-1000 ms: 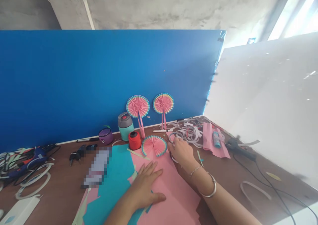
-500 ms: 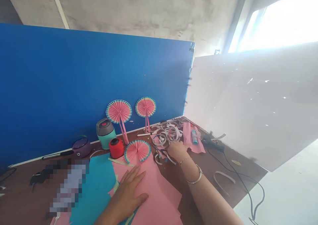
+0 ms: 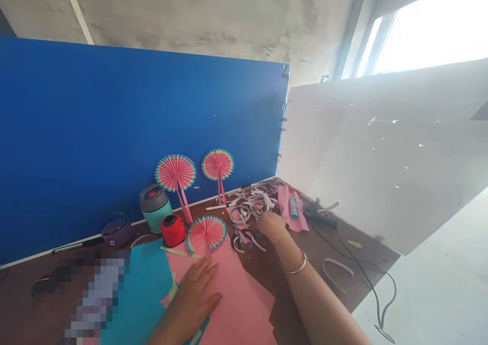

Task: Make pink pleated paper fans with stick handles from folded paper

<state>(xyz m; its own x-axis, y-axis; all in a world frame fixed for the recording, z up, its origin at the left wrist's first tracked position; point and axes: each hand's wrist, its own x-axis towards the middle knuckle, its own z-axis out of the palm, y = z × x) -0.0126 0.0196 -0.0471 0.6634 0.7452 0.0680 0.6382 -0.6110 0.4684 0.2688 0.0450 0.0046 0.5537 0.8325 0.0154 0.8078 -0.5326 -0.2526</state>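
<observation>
My left hand (image 3: pixel 198 289) lies flat with fingers spread on a pink paper sheet (image 3: pixel 240 299) that overlaps a teal sheet (image 3: pixel 143 294). My right hand (image 3: pixel 270 223) reaches forward into a heap of white paper strips (image 3: pixel 255 205); its fingertips are hidden among them, so I cannot see whether it holds any. Scissors (image 3: pixel 242 233) lie just left of that hand. A folded pink paper fan (image 3: pixel 206 233) rests at the top edge of the pink sheet.
Two paper fans (image 3: pixel 175 173) on sticks lean against the blue board (image 3: pixel 114 131). A teal flask (image 3: pixel 154 208), red thread spool (image 3: pixel 173 229), purple round case (image 3: pixel 116 230), glue stick (image 3: pixel 293 208) and a glue gun (image 3: pixel 318 214) with trailing cable sit about. White board (image 3: pixel 381 157) stands right.
The view has swung right and pulled back. My right hand has moved from beside the lying fan further right into the white strips. My left hand has stayed flat on the pink sheet.
</observation>
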